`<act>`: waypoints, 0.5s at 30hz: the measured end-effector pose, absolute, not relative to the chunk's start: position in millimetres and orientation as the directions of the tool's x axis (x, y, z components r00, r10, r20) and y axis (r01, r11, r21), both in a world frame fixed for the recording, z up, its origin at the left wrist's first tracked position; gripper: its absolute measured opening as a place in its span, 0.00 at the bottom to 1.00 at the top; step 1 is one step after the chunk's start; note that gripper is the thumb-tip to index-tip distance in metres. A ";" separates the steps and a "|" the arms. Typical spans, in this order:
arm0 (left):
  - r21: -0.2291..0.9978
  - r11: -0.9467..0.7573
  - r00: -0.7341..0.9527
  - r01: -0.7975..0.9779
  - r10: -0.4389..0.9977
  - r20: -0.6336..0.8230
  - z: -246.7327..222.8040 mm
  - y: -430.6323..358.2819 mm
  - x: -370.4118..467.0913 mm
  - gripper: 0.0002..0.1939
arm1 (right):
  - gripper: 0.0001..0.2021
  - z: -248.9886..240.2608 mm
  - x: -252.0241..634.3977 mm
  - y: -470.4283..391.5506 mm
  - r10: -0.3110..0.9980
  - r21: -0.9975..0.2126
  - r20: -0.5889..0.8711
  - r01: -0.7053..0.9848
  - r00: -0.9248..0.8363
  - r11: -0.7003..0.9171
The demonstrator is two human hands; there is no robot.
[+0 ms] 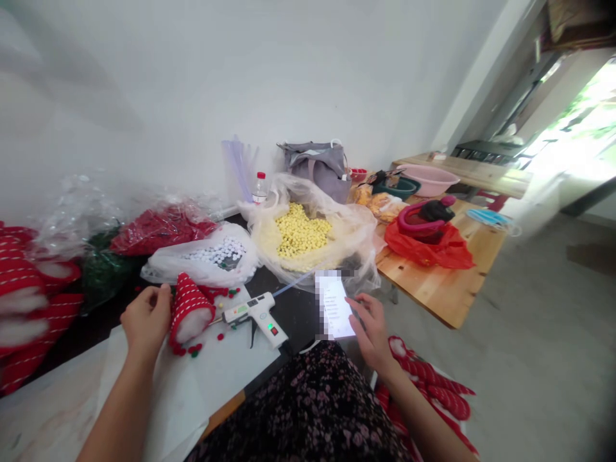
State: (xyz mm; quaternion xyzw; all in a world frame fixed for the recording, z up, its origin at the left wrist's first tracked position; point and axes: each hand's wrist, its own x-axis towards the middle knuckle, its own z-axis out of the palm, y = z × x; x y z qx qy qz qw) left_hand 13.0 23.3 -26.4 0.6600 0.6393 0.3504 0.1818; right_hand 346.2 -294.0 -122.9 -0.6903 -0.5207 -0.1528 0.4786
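My left hand (148, 317) is closed beside a red hat-shaped felt piece (190, 311) with white stitching and stuffing; whether its curled fingers hold anything is hidden. The fingers of my right hand (371, 324) are apart, with two tips at the lit screen of a phone (335, 305). That phone is near the table edge above my lap. Between my hands a white glue gun (260, 316) lies with its nozzle toward the hat piece and a glue stick in its back. Small red and green pompoms (195, 350) lie around the piece.
Behind stand a bag of yellow beads (303, 234), a bag of white pieces (219, 253) and a bottle (260, 187). Red striped pieces (29, 301) are piled left. A wooden table (447, 292) at right bears a red bag (428, 247). More red pieces (436, 391) lie low right.
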 end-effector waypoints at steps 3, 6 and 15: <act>0.686 -0.126 -0.057 0.717 0.970 0.237 -27.7 24.4 12.2 0.19 | 0.16 -121.8 345.8 -297.6 0.591 -0.499 0.712 0.865 0.379 0.045; 0.679 -0.129 -0.056 0.723 0.968 0.243 -28.2 25.1 11.2 0.19 | 0.12 -116.9 344.0 -300.3 0.599 -0.483 0.730 0.868 0.328 0.114; 0.680 -0.119 -0.063 0.723 0.970 0.236 -27.9 25.8 11.3 0.19 | 0.11 -109.2 340.7 -297.3 0.582 -0.467 0.754 0.872 0.306 0.146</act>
